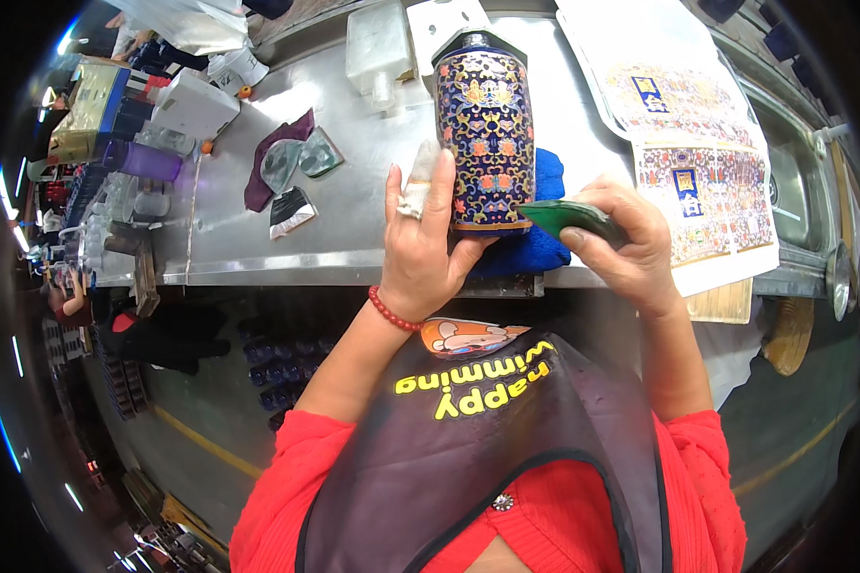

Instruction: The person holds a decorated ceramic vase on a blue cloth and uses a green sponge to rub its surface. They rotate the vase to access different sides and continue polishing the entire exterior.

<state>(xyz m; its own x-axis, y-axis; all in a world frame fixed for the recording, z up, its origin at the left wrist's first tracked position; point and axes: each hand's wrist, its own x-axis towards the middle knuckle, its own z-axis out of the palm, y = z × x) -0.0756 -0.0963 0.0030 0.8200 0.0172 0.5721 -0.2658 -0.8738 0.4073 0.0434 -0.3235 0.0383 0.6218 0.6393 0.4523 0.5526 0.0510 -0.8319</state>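
A dark blue bottle [487, 134] with a colourful floral pattern lies on its side, its neck pointing away from me. My left hand [422, 244] steadies the bottle, fingers along its left side and thumb at its base. White wrapping [417, 186] covers one of that hand's fingers. A thin, flat green scraper [573, 222] is gripped between the thumb and fingers of my right hand [631, 239]. Its edge is close to the bottle's lower right side; whether it touches, I cannot tell. A blue cloth [549, 172] lies beneath and beside the bottle.
Printed patterned sheets [707, 191] lie to the right, before a metal sink [798, 181]. A clear glass bottle [377, 57] stands behind on the metal table [225, 224]. Left are a maroon cloth [263, 172], a black-and-white brush-like piece [291, 210], a white box [196, 107] and a purple container [143, 160].
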